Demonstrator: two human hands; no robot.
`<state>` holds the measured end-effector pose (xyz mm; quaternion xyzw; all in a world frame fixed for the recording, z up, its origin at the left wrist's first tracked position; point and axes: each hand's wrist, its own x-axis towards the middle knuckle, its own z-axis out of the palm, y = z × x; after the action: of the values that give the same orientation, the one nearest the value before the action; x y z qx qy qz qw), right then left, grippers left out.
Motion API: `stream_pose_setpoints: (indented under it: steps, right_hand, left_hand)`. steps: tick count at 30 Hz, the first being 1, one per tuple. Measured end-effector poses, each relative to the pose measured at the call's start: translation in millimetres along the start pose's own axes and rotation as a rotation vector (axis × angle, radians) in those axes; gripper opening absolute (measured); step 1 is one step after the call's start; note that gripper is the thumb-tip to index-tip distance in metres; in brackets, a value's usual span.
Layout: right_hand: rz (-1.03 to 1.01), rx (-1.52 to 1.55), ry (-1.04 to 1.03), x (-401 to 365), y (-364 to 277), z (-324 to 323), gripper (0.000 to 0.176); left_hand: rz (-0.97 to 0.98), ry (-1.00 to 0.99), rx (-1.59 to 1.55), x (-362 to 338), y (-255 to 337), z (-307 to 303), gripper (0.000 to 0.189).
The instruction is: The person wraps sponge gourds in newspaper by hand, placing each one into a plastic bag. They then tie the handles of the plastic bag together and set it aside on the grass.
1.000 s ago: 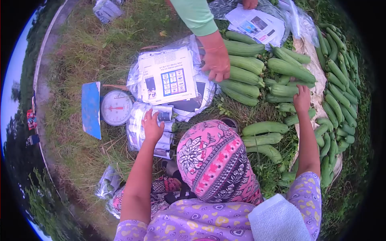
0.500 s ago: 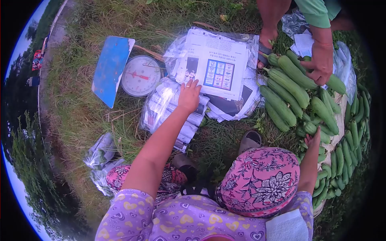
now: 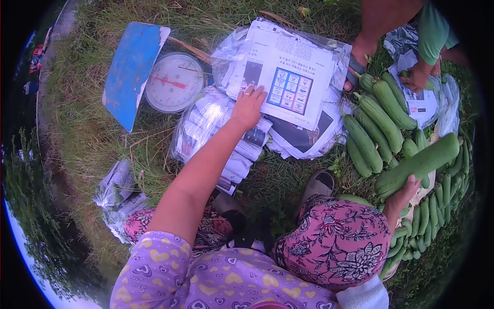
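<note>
My right hand (image 3: 403, 195) grips a large green gourd (image 3: 419, 165) near its lower end and holds it up, tilted, above the other gourds. With fingers stretched out, my left hand (image 3: 249, 108) lies flat on the left edge of a stack of printed newspaper sheets (image 3: 293, 56). Just below that hand sits a clear plastic bag of newspaper-wrapped rolls (image 3: 211, 131). Between the stack and my right hand, several large gourds (image 3: 380, 123) lie side by side on the grass.
A dial scale (image 3: 175, 82) with a blue platform (image 3: 135, 77) stands at upper left. Opposite me, another person's hand (image 3: 419, 76) holds something green over newspaper (image 3: 419, 105). Many smaller green vegetables (image 3: 437, 206) lie at right. A filled plastic bag (image 3: 121, 190) rests at lower left.
My right hand has lifted the gourd up from the pile. My left hand stays on the paper. The other person's hand has moved back from the gourds, over the newspaper.
</note>
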<state>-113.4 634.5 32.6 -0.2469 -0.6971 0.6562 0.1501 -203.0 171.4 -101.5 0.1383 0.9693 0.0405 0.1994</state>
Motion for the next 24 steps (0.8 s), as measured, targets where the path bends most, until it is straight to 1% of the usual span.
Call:
stream_pose_setpoints:
  steps: [1,2,3,4,5,6,8,11,14,17,20,23,24]
  right_hand:
    - [-0.013,-0.120,-0.170,7.1,-2.7,32.4,0.062]
    - [-0.122,-0.214,-0.402,11.1,-19.7,83.6,0.062]
    - [-0.090,-0.218,-0.551,14.4,-22.5,127.9,0.062]
    - [-0.273,-0.384,-0.707,24.5,-14.8,163.6,0.060]
    - [-0.392,-0.494,-0.806,27.8,-9.7,195.9,0.056]
    - [-0.369,-0.552,-0.913,28.5,-1.7,223.1,0.057]
    - [-0.359,-0.704,-1.055,30.9,26.1,265.6,0.059]
    - [-0.473,-0.870,-1.141,33.1,69.4,305.1,0.059]
    - [-0.592,-0.923,-1.100,31.3,92.8,316.8,0.059]
    - [-0.588,-0.972,-1.116,31.7,100.2,314.4,0.055]
    - [-0.541,-0.715,-1.079,29.1,110.6,305.1,0.049]
    - [-0.642,-0.780,-1.191,15.9,91.0,286.8,0.038]
    - [-0.658,-0.771,-1.202,10.7,86.9,281.8,0.028]
  left_hand:
    - [0.019,0.000,-0.027,-1.1,-1.3,-1.6,0.060]
    - [0.055,0.009,-0.008,-2.9,-2.2,-4.6,0.063]
    - [0.075,0.011,-0.032,-4.2,-3.3,-6.1,0.062]
    - [0.091,0.011,-0.052,-5.7,-5.4,-7.4,0.061]
    - [0.108,0.007,-0.070,-7.8,-7.0,-9.0,0.060]
    - [0.117,0.010,-0.076,-8.6,-7.9,-12.5,0.058]
    - [0.137,0.014,-0.084,-9.0,-10.7,-19.0,0.055]
    - [0.168,0.088,-0.147,-8.6,-15.6,-14.7,0.045]
    - [0.214,0.184,-0.156,-9.0,-14.3,-13.4,0.031]
    - [0.207,0.205,-0.222,-4.6,-12.4,-16.0,0.020]
    - [0.172,0.282,-0.285,-0.6,-11.2,-15.5,0.015]
    - [0.135,0.254,-0.314,2.0,-10.1,-24.4,0.015]
    - [0.121,0.233,-0.307,2.4,-9.5,-27.9,0.015]
